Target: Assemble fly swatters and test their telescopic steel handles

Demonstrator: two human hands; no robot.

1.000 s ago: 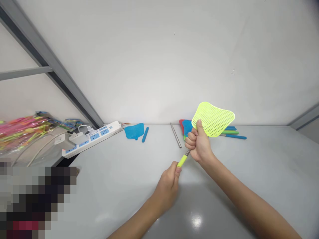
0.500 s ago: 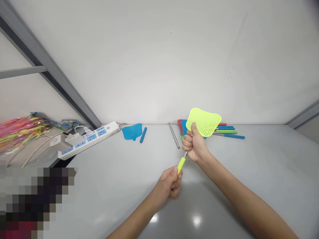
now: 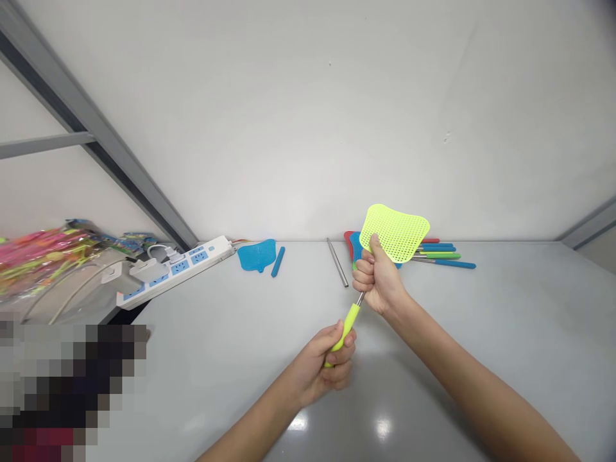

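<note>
A yellow-green fly swatter [image 3: 397,231] with a perforated head is held up between my two hands, tilted. My right hand [image 3: 380,276] is wrapped around its metal shaft just below the head, the thumb pressed against the mesh. Lower down, my left hand [image 3: 327,359] grips the yellow-green handle. A short piece of shaft shows between the hands. Behind my right hand lies a pile of finished-looking swatters with blue handles [image 3: 455,264], a green one and a red one. A bare metal rod [image 3: 337,263] rests left of the pile.
On the grey table [image 3: 202,372], a blue swatter head [image 3: 257,255] lies beside a loose blue handle [image 3: 278,262]. Farther left are a white power strip [image 3: 180,273] with plugs and colourful plastic-wrapped items [image 3: 43,256]. A white wall [image 3: 308,128] stands behind the table.
My left hand's fingers have shifted on the handle, so more of the handle shows. My right hand keeps its hold near the head. The view has moved slightly.
</note>
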